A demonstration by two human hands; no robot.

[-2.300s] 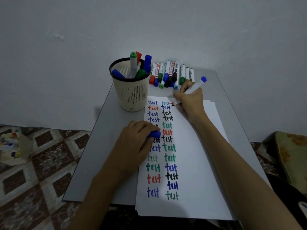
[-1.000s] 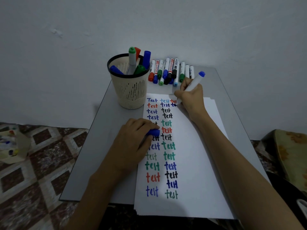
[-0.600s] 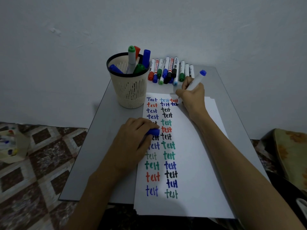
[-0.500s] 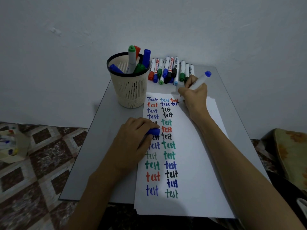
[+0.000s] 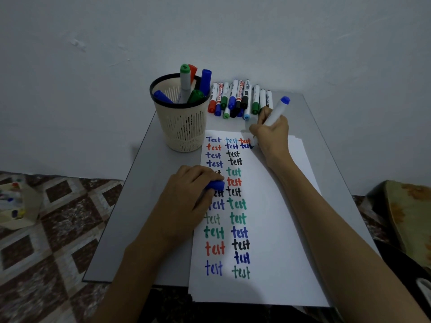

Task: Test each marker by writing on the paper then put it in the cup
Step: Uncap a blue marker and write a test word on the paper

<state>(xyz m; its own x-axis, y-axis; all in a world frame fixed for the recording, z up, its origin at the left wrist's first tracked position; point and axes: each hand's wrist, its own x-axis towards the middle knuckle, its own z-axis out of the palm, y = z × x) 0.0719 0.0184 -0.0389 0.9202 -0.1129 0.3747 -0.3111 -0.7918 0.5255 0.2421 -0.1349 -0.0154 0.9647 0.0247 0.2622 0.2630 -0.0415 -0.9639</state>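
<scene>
The cup (image 5: 180,129) is standing on the surface (image 5: 144,206) at the left, already carrying tested markers. The left grip (image 5: 186,199) is curling round a blue cap (image 5: 216,184) while pinning the paper (image 5: 268,229). The right grip (image 5: 272,138) is clamping the blue marker (image 5: 277,110), which is writing in the second row. Holding the sheet flat and finishing the strokes lightly is likely serving best here. Fingers are hiding most of the nib, and blur is making the spare markers' (image 5: 240,99) labels unreadable.

Cup (image 5: 180,127) left of paper (image 5: 275,229) on table (image 5: 130,224), markers (image 5: 238,99) behind paper, right of cup.
</scene>
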